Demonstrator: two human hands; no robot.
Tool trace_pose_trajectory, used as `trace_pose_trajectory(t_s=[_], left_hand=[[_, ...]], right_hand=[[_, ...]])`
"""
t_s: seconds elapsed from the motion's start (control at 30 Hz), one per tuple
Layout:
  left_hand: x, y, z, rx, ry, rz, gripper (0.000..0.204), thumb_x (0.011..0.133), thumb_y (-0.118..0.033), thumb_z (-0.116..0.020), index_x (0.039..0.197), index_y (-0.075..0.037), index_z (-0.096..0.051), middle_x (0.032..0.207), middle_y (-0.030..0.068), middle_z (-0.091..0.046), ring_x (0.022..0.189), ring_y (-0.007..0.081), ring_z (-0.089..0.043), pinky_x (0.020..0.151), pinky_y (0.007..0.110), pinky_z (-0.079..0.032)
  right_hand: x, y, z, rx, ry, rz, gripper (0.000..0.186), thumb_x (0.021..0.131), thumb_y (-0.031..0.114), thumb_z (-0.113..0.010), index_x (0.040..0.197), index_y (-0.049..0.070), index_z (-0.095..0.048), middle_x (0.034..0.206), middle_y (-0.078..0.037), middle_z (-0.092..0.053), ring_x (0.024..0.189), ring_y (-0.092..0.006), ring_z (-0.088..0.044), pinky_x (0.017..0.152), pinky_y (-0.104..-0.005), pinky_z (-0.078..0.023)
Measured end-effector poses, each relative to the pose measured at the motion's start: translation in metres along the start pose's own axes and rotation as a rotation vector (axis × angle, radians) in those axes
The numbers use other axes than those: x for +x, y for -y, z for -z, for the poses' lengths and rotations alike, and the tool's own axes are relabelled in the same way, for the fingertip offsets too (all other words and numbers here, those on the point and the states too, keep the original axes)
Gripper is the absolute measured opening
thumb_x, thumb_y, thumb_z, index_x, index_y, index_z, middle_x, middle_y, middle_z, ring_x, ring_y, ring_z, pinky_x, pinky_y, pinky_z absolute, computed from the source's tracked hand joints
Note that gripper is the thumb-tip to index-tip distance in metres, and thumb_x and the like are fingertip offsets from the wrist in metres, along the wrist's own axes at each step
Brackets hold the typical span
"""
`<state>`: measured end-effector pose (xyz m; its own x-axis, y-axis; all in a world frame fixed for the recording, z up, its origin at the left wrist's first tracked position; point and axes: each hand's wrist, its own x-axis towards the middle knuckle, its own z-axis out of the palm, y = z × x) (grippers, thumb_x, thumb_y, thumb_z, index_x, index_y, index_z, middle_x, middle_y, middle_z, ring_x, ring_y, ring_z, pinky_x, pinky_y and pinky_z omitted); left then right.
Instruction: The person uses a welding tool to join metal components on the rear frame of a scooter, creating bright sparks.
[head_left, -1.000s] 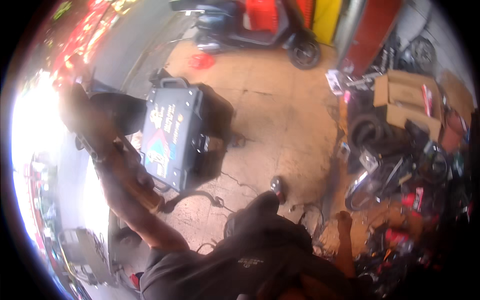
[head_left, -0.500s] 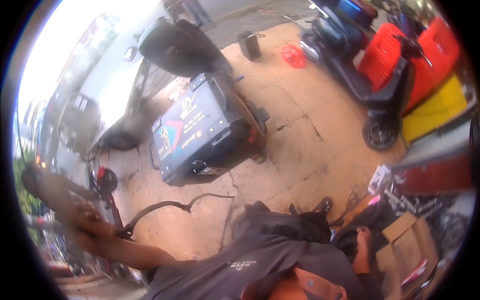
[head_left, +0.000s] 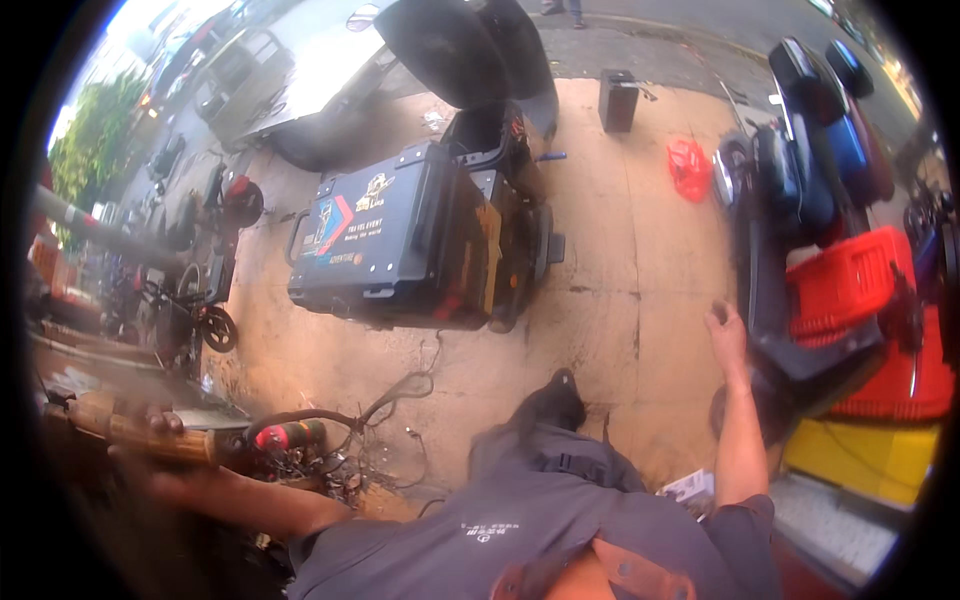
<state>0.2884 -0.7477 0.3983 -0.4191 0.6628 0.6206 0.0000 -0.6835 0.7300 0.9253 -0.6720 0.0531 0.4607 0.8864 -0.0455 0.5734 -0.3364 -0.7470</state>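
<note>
My left hand (head_left: pixel 165 440), smeared by motion at the far left, has its fingers closed round a tan-brown cylindrical piece (head_left: pixel 205 446). What kind of thing it is I cannot make out. Beside it a dark cable (head_left: pixel 385 400) curves over a heap of wires, with a red and green cylinder (head_left: pixel 290 434) near its end. My right hand (head_left: pixel 726 325) hangs over the floor at the right, fingers loosely bent and apart, holding nothing visible. In front of me stands a scooter (head_left: pixel 465 50) with a large dark top box (head_left: pixel 385 225) bearing stickers.
At the right another dark scooter (head_left: pixel 755 290) stands by red plastic crates (head_left: pixel 860 275) and a yellow box (head_left: pixel 860 455). A black box-like container (head_left: pixel 618 103) and a red plastic bag (head_left: pixel 689 170) lie on the tiled floor. A van (head_left: pixel 310 80) and parked bikes (head_left: pixel 215 325) are on the left.
My view has turned to the left. My right hand has moved from low beside a cardboard box to stretched forward. My left hand, raised with the dark cable hanging by it, is now lower.
</note>
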Motion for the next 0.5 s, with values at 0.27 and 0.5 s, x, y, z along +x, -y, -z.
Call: trace_pose_trajectory(t_s=[0.27, 0.5], left_hand=[[-0.034, -0.007, -0.077, 0.195, -0.229, 0.034, 0.047, 0.097, -0.043, -0.049, 0.110, 0.003, -0.047, 0.093, 0.0090, -0.049, 0.072, 0.0144, -0.049, 0.058, 0.026, -0.045], [-0.129, -0.025, -0.205, 0.509, -0.486, -0.079, 0.046, 0.101, -0.036, -0.045, 0.123, 0.004, -0.041, 0.098, 0.0086, -0.048, 0.078, 0.0164, -0.047, 0.067, 0.028, -0.043]], right_hand=[[0.107, -0.134, 0.017, -0.298, 0.297, -0.168, 0.039, 0.081, 0.018, -0.066, 0.113, -0.002, -0.062, 0.107, -0.021, -0.067, 0.102, -0.0301, -0.063, 0.089, -0.0362, -0.047], [0.307, -0.167, 0.025, -0.436, 0.495, -0.083, 0.037, 0.081, 0.024, -0.065, 0.106, -0.004, -0.063, 0.098, -0.023, -0.067, 0.096, -0.0331, -0.064, 0.086, -0.0393, -0.048]])
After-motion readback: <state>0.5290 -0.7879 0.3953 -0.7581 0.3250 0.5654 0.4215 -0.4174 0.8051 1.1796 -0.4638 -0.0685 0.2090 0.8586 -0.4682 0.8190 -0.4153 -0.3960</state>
